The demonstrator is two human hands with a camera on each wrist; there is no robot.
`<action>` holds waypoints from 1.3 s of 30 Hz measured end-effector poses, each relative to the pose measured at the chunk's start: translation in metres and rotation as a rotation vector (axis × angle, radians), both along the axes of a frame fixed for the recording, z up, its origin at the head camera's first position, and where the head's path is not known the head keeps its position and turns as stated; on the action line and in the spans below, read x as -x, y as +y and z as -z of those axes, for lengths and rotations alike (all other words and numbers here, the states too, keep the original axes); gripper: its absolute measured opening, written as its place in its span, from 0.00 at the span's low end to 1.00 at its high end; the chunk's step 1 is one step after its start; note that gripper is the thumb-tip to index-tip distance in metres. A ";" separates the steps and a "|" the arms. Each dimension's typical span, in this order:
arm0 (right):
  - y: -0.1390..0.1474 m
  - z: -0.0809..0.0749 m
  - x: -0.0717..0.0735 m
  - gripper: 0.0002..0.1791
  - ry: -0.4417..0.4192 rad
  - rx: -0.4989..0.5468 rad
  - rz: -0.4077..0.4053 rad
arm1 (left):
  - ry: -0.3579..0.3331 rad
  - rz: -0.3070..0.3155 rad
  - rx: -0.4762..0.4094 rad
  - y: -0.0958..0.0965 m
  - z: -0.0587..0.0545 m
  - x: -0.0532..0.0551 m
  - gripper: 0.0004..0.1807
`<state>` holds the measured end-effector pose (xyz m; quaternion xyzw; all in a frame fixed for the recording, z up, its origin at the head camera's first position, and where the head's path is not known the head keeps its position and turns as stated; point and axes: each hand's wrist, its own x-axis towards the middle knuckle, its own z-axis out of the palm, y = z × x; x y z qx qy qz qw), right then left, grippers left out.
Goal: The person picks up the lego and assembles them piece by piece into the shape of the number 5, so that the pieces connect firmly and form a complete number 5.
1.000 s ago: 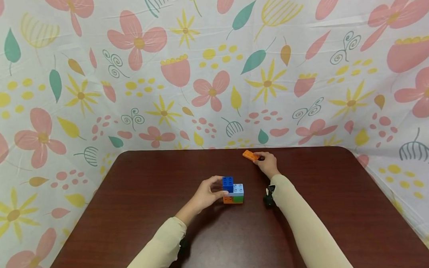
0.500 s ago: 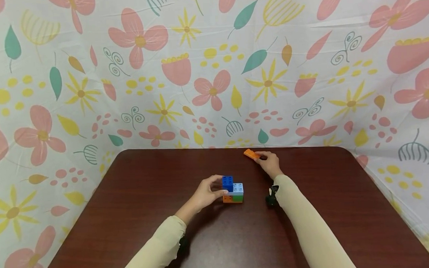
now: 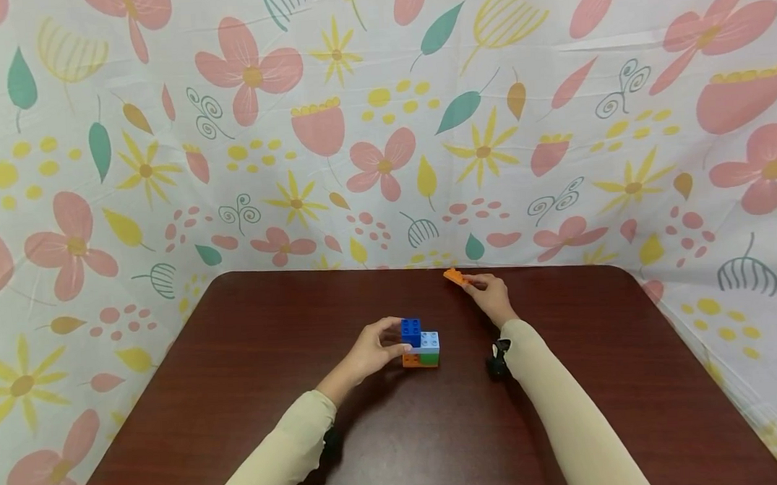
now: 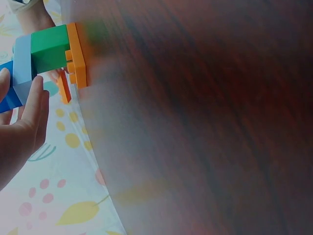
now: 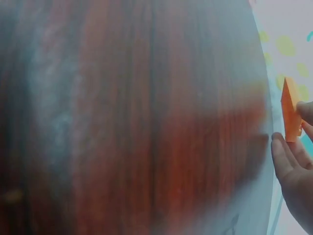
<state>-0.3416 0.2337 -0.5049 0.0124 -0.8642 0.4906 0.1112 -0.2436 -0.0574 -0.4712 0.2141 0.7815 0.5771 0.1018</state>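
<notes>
Holding an upright stack of toy bricks (image 3: 422, 346), the left hand (image 3: 367, 353) has its thumb on the near side and its fingers behind, pinching the upper part. Contents of the stack, top to bottom: one dark blue brick (image 3: 410, 332), set on the left part of the next; one light blue brick (image 3: 430, 342); one green brick (image 3: 429, 359), under the right part of the light blue; one flat orange base (image 4: 78, 55), its bare studs showing beside the green brick. Location of the stack: around the middle of the table (image 3: 269, 334), just right of the left hand. The right hand (image 3: 491, 301), near the far edge of the table, pinches one thin orange piece (image 3: 455, 276) between thumb and fingers; the piece is tilted, well apart from the stack and farther from the person. Whether this piece touches the table cannot be told. Table: dark red-brown, glossy, with rounded far corners. Sleeves: two, cream, the left sleeve (image 3: 283, 439) and the right sleeve (image 3: 565, 401). At the right wrist, one small black device (image 3: 498, 361). Behind the table, one white cloth (image 3: 380, 58), printed with pink flowers, yellow blooms and green leaves.
</notes>
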 end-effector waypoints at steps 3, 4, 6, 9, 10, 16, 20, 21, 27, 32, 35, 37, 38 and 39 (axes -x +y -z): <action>0.001 -0.001 -0.001 0.18 0.001 0.022 0.002 | 0.000 -0.001 0.000 0.000 0.001 0.000 0.25; 0.001 -0.001 -0.002 0.17 0.001 0.030 0.001 | 0.001 -0.002 0.000 0.001 0.002 -0.001 0.26; 0.001 -0.001 -0.002 0.17 0.008 0.044 0.005 | 0.003 -0.004 -0.003 0.001 0.001 -0.001 0.25; 0.002 -0.001 -0.002 0.17 0.037 0.070 0.023 | 0.016 0.001 -0.003 0.001 -0.008 -0.006 0.25; 0.002 -0.001 -0.002 0.18 0.049 0.076 0.030 | 0.018 0.004 -0.003 0.001 -0.013 -0.008 0.25; 0.000 -0.006 -0.005 0.20 0.084 0.110 0.040 | 0.005 0.012 -0.008 0.000 -0.031 -0.020 0.24; -0.001 -0.009 -0.008 0.20 0.065 0.107 0.039 | 0.004 0.012 -0.009 0.000 -0.033 -0.021 0.23; -0.002 -0.009 -0.009 0.21 0.056 0.096 0.042 | 0.004 0.010 -0.008 0.000 -0.033 -0.021 0.23; -0.004 -0.010 -0.012 0.21 0.012 0.045 0.060 | 0.023 0.008 -0.012 0.001 -0.032 -0.021 0.23; -0.007 -0.013 -0.016 0.21 0.006 0.045 0.043 | 0.028 0.014 -0.027 0.001 -0.031 -0.021 0.22; -0.008 -0.015 -0.019 0.21 0.004 0.049 0.024 | 0.023 0.017 -0.025 0.000 -0.032 -0.022 0.22; -0.010 -0.017 -0.020 0.20 0.013 0.042 0.010 | 0.020 0.017 -0.021 0.000 -0.032 -0.022 0.22; -0.010 -0.017 -0.021 0.19 0.022 0.038 0.002 | 0.017 0.017 -0.019 0.000 -0.031 -0.021 0.23; -0.011 -0.018 -0.022 0.18 0.033 0.029 -0.006 | 0.017 0.016 -0.019 0.000 -0.031 -0.021 0.23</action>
